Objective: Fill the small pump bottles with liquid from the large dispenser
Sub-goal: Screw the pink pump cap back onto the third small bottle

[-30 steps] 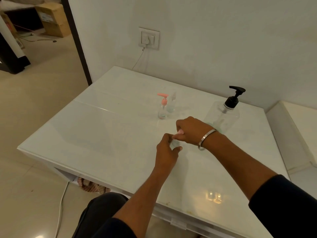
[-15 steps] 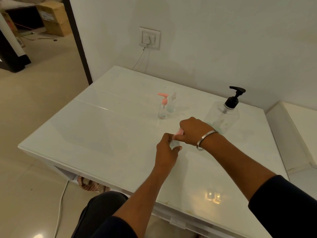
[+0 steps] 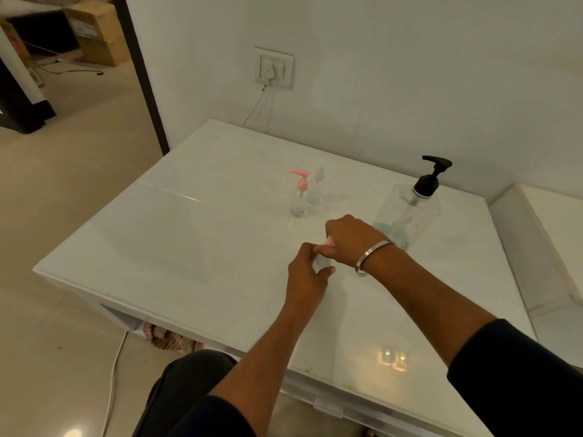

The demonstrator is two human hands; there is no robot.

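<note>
A small clear bottle (image 3: 322, 262) stands on the white table (image 3: 189, 247) in the middle, held between my two hands. My left hand (image 3: 307, 275) grips its body. My right hand (image 3: 353, 238) curls over its pink pump top (image 3: 329, 240), most of which is hidden. The large clear dispenser (image 3: 410, 212) with a black pump stands behind my right wrist, a little blue liquid at its bottom. Farther back stand a small bottle with a pink pump (image 3: 299, 197) and a small clear-capped bottle (image 3: 316, 190) side by side.
A wall socket (image 3: 273, 68) with a cable sits above the table's far edge. A white ledge (image 3: 552, 234) adjoins the table on the right. A cord (image 3: 113, 373) and a cloth bundle (image 3: 170, 339) lie by the table's front-left underside.
My right hand has turned slightly over the pink pump top while my left hand keeps hold of the small bottle. Both stay in the same spot.
</note>
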